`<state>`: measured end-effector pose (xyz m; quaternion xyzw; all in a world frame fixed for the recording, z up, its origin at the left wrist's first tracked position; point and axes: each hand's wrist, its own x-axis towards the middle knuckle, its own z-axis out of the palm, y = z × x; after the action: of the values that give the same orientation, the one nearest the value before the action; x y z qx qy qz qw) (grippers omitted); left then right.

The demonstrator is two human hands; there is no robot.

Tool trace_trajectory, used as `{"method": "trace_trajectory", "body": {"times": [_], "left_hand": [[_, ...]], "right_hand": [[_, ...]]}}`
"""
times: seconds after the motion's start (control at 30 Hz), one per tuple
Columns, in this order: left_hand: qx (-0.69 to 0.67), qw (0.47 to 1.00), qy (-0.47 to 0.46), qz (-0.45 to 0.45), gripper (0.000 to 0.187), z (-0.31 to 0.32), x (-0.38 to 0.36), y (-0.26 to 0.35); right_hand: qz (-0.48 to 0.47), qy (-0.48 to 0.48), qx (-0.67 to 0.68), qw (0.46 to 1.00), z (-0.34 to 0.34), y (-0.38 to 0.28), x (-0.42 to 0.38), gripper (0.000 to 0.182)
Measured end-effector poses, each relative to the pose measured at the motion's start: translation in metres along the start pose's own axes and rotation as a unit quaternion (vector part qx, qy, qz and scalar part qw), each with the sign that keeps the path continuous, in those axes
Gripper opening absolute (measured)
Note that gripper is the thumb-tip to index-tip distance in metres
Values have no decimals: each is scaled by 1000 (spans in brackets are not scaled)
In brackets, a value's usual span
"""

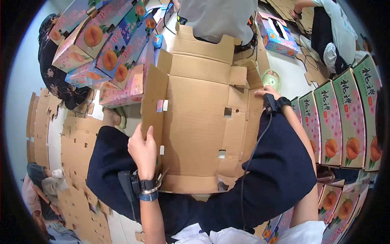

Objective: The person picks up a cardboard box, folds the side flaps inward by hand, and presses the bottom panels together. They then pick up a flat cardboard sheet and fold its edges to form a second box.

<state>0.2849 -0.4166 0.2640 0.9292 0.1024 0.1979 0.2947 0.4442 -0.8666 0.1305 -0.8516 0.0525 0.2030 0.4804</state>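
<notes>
A brown cardboard box (197,122), partly folded, lies on my lap with its plain inside facing up. Its left side panel (152,103) stands upright, and my left hand (143,149) grips the lower part of it, thumb on the near face and fingers mostly hidden. At the far right corner, my right hand (268,93) closes on the edge of the right side panel (252,112). The far flap (203,44) with its cut-outs extends away from me. Small square slots show along both sides.
Printed peach boxes (109,53) are stacked at the left; green and pink boxes (343,118) stand in a row at the right. Flat cardboard sheets (81,162) cover floor at the left. A finished box (277,34) sits at the back. Other people (217,16) sit around.
</notes>
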Motion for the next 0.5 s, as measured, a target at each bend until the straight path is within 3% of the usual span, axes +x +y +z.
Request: {"method": "trace_trajectory", "body": {"times": [0.13, 0.37, 0.47, 0.5], "left_hand": [[-22, 999, 11, -41, 19, -20, -9, 4], [-157, 982, 68, -76, 21, -63, -26, 15], [-163, 979, 90, -84, 22, -91, -31, 34], [-127, 984, 91, -81, 22, -104, -32, 47]], "right_hand": [[-16, 12, 129, 991, 9, -52, -42, 30], [-75, 44, 188, 978, 8, -44, -35, 24], [-74, 29, 181, 980, 0, -45, -15, 23], [-117, 82, 192, 971, -1, -53, -12, 22]]}}
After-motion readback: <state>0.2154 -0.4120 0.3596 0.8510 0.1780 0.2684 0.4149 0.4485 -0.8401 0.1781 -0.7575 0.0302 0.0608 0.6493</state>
